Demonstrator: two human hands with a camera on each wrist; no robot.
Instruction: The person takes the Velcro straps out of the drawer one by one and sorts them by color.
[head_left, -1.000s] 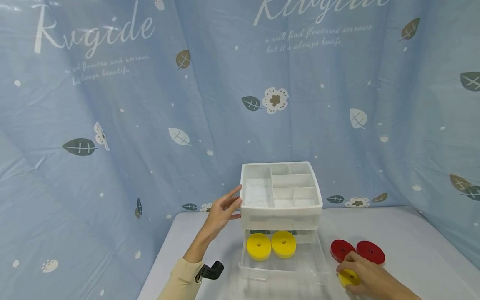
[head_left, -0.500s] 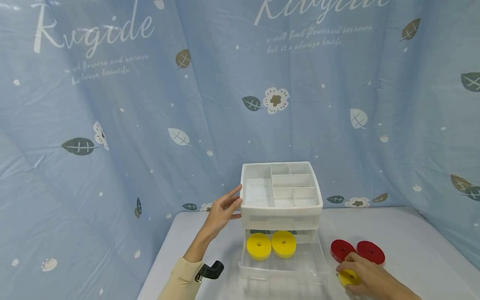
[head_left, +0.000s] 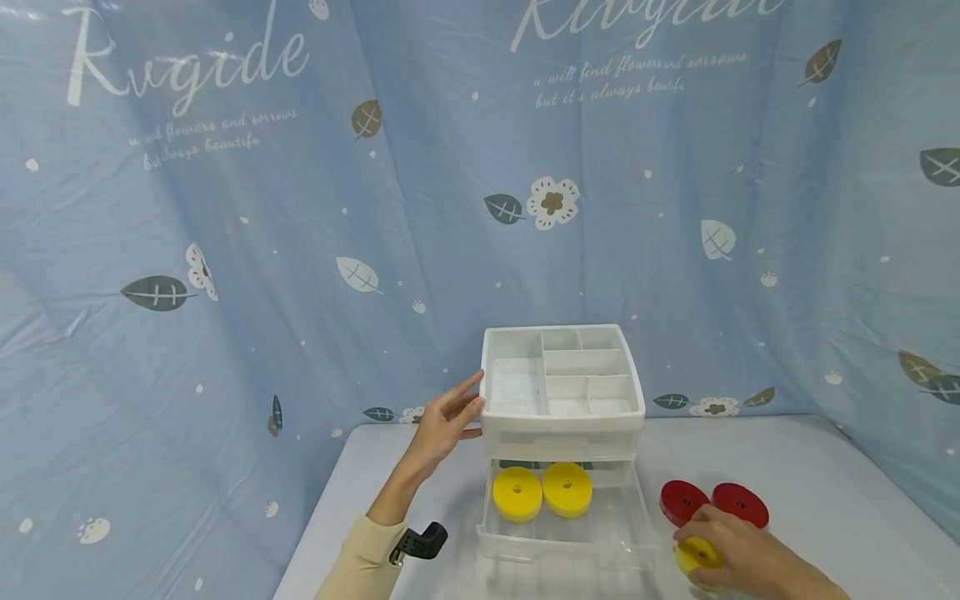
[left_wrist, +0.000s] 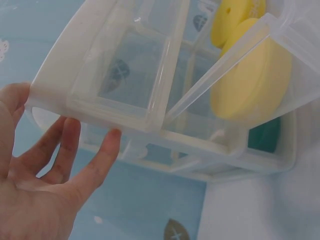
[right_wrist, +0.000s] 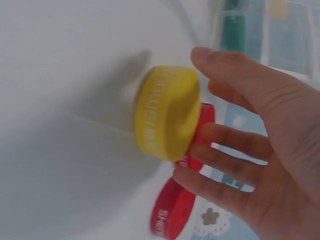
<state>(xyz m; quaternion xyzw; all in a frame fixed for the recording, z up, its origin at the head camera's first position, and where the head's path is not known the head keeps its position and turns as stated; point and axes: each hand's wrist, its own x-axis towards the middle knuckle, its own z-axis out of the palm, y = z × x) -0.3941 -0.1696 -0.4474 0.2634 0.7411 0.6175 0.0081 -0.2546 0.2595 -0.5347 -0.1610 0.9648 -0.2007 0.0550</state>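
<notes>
My left hand [head_left: 438, 429] rests its fingertips on the left side of a white drawer organizer [head_left: 562, 423]. Its fingers are spread along that edge in the left wrist view. Two yellow discs [head_left: 517, 493] with centre holes lie in the pulled-out clear drawer [head_left: 566, 546]. My right hand [head_left: 738, 550] is at a third yellow disc [right_wrist: 167, 114] with white lettering on its rim. Thumb and fingers are spread on either side of this disc, with fingertips close to its edge. Two red discs [head_left: 740, 504] lie just behind it.
The organizer's divided top tray [head_left: 516, 385] faces up. Something green [left_wrist: 265, 136] shows at its lower part. A white table [head_left: 802, 458] lies beneath, with a blue patterned curtain [head_left: 420, 167] behind. A black strapped device [head_left: 423, 540] sits on my left wrist.
The left hand stays in place on the organizer. The right hand shifts very slightly, and a little more of the yellow disc shows between its thumb and fingers.
</notes>
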